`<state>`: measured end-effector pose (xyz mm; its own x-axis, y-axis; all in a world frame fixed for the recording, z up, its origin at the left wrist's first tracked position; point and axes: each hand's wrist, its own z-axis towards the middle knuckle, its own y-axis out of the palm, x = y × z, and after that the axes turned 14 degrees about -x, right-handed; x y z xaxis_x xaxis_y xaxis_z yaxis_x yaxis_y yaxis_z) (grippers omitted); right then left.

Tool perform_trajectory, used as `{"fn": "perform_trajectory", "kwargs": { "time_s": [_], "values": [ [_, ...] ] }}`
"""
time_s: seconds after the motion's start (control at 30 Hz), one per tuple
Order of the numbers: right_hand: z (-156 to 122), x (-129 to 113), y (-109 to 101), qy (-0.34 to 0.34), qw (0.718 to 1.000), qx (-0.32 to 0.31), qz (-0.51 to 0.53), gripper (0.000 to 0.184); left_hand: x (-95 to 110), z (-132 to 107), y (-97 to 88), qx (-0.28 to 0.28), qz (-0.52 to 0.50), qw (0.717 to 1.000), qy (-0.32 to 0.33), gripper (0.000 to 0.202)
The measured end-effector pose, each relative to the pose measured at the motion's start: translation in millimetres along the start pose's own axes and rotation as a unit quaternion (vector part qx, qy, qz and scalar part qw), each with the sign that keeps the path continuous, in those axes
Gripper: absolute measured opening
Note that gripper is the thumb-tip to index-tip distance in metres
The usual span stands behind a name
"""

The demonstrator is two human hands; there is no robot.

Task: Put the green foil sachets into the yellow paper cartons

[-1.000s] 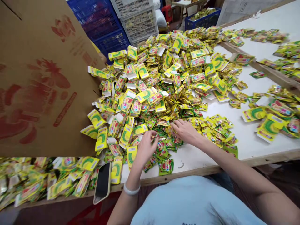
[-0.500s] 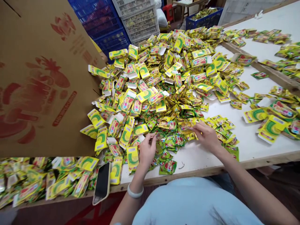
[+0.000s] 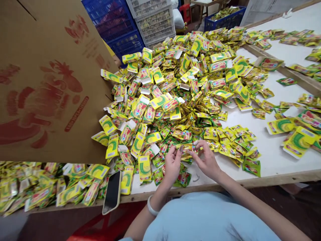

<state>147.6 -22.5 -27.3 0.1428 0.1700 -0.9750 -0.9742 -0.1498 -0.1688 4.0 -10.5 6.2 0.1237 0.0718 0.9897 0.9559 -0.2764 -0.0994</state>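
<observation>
My left hand and my right hand meet over the near edge of a big heap of yellow-green sachets and small flat cartons on a white table. Both hands pinch a small stack of sachets between thumbs and fingers, held just above the table. A white bangle sits on my left wrist. More loose sachets lie under and beside the hands.
A large brown cardboard sheet stands at the left. A black phone lies on the table's front edge. Blue and white crates stand behind the heap. A wooden rail divides off a second table at right.
My right hand drew back from the heap toward my left hand, bringing sachets with it. Both hands have come together on a small stack. The view shifted slightly right.
</observation>
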Motion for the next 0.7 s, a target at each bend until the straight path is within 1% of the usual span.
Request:
{"fn": "perform_trajectory", "kwargs": {
  "time_s": [0.03, 0.07, 0.1, 0.13, 0.2, 0.23, 0.3, 0.4, 0.43, 0.47, 0.5, 0.53, 0.57, 0.63, 0.7],
  "values": [
    [-1, 2, 0, 0.008, 1.000, -0.005, 0.015, 0.029, -3, -1, -0.3, 0.001, 0.016, 1.000, 0.003, 0.047],
    [-2, 4, 0, 0.015, 0.999, -0.021, 0.040, 0.042, -5, -1, -1.1, -0.002, 0.041, 0.999, 0.009, 0.044],
    [-3, 6, 0, 0.022, 0.996, -0.046, 0.070, 0.051, -8, -1, -3.2, -0.007, 0.076, 0.997, 0.021, 0.041],
    [-3, 7, 0, 0.027, 0.992, -0.072, 0.100, 0.051, -10, 1, -7.2, -0.014, 0.120, 0.992, 0.036, 0.037],
    [-1, 8, -3, 0.045, 0.983, -0.101, 0.147, 0.036, -12, 6, -22.9, -0.021, 0.229, 0.971, 0.065, 0.031],
    [0, 8, -5, 0.060, 0.980, -0.099, 0.164, 0.029, -12, 11, -34.8, -0.017, 0.291, 0.954, 0.070, 0.029],
    [2, 8, -13, 0.086, 0.975, -0.081, 0.191, 0.028, -10, 22, -64.7, -0.004, 0.425, 0.903, 0.059, 0.032],
    [-1, 10, -26, 0.097, 0.973, -0.072, 0.196, 0.030, -9, 40, -108.1, -0.003, 0.598, 0.802, 0.018, 0.046],
    [-3, 12, -29, 0.097, 0.973, -0.072, 0.194, 0.030, -8, 45, -117.5, -0.012, 0.636, 0.772, 0.011, 0.046],
    [-5, 14, -32, 0.099, 0.973, -0.073, 0.195, 0.029, -7, 49, -123.2, -0.021, 0.662, 0.749, 0.010, 0.044],
    [-7, 15, -33, 0.103, 0.971, -0.078, 0.201, 0.029, -4, 52, -124.7, -0.027, 0.675, 0.737, 0.018, 0.041],
    [-8, 15, -33, 0.110, 0.966, -0.090, 0.217, 0.030, -1, 53, -122.5, -0.029, 0.677, 0.735, 0.035, 0.038],
    [-9, 14, -33, 0.119, 0.956, -0.107, 0.245, 0.033, 3, 52, -116.9, -0.028, 0.668, 0.741, 0.062, 0.035],
    [-9, 8, -32, 0.140, 0.920, -0.149, 0.334, 0.036, 12, 47, -99.5, -0.029, 0.632, 0.762, 0.137, 0.033],
    [-7, 0, -31, 0.155, 0.875, -0.169, 0.427, 0.039, 17, 38, -80.1, -0.063, 0.596, 0.769, 0.222, 0.035]
  ]
}}
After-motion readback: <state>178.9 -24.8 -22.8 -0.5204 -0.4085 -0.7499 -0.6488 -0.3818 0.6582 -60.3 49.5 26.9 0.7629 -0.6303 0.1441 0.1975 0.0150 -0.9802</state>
